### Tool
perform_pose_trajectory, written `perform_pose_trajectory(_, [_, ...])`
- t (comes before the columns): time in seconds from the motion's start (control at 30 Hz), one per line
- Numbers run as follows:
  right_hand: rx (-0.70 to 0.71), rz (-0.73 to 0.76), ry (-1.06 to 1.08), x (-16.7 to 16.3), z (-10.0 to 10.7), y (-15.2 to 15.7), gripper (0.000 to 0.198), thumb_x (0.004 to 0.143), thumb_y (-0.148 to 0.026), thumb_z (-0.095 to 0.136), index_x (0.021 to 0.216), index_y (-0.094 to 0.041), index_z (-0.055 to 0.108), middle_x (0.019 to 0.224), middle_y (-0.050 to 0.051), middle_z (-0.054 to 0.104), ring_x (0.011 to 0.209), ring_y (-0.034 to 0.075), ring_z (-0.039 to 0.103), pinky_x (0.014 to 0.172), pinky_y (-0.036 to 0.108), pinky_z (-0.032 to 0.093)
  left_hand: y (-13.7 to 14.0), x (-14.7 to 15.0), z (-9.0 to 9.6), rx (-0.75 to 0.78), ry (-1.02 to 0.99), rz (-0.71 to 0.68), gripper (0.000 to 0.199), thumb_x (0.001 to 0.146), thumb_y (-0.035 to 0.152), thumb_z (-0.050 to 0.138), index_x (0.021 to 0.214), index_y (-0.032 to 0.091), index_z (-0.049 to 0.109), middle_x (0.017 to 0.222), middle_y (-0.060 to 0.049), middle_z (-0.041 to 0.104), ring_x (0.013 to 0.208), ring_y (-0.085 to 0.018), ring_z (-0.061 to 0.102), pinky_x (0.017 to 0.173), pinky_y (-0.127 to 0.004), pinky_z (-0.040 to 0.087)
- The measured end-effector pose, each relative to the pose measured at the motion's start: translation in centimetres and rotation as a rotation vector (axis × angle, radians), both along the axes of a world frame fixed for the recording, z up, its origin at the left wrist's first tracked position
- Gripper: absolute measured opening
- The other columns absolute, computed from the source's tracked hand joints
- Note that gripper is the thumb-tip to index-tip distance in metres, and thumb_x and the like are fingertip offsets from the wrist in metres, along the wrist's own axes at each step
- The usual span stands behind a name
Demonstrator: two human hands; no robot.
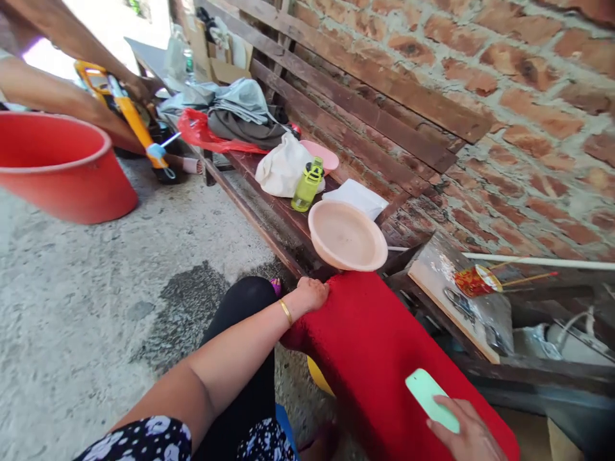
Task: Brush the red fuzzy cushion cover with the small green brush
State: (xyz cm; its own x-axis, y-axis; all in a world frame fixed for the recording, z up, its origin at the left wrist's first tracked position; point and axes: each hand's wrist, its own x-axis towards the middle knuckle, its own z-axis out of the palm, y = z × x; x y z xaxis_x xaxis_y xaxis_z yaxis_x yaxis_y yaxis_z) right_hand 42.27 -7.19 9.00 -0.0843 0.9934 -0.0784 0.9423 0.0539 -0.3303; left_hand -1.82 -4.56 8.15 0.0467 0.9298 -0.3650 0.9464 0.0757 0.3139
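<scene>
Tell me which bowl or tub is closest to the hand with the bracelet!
The pale peach bowl, just beyond the left hand. The pink dish sits farther back, partly behind the green bottle, and the big red tub stands off to the left.

Brick wall [542, 166], concrete floor [77, 301]

We rest our left hand [311, 294] on the edge of a long red-covered piece [375, 333] near its far end, while the fingers [452, 404] of our right hand [473, 440] hold a mint-green block [428, 394] at its near end. Beyond the far end we see a pink basin [348, 235], then a yellow-green bottle [303, 194] and a white bag [279, 166] close together on a dark wooden surface [247, 169]. To the left stands a red tub [91, 198], near another person's arm [48, 94] and a yellow tool [129, 114]; on the right a brick wall [542, 128] rises
</scene>
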Motion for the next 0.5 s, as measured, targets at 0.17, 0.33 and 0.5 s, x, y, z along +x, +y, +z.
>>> perform_pose_trajectory(0.17, [-0.149,0.324,-0.094,-15.4,0.0,2.2,0.042,0.073,-0.046,0.055,0.108,-0.028,0.069,0.112,0.007,0.063,0.099,0.027,0.065,0.087,0.042,0.051,0.3,-0.3,-0.1,-0.029,-0.044,0.053,0.042,0.094,0.012,0.037,0.126,0.016,0.063,0.124,-0.019,0.067,0.114,-0.029,0.064,0.095,-0.050,0.047])
perform_pose_trajectory(0.33, [-0.153,0.416,-0.098,-23.0,0.2,3.0,0.045,0.074,-0.040,0.054,0.115,-0.025,0.067,0.110,0.006,0.060,0.102,0.024,0.061,0.089,0.037,0.048,0.6,-0.5,-0.3,-0.042,-0.053,0.043,0.042,0.094,0.014,0.037,0.126,0.017,0.063,0.124,-0.019,0.067,0.112,-0.028,0.065,0.095,-0.049,0.047])
perform_pose_trajectory(0.5, [-0.222,0.283,-0.056,-18.5,0.0,2.2,0.048,0.071,-0.044,0.055,0.114,-0.025,0.067,0.111,0.005,0.060,0.099,0.023,0.063,0.084,0.035,0.051,0.7,-0.4,-0.3,-0.071,-0.013,0.020,0.044,0.093,0.011,0.035,0.129,0.017,0.061,0.126,-0.019,0.066,0.115,-0.028,0.064,0.095,-0.048,0.048])
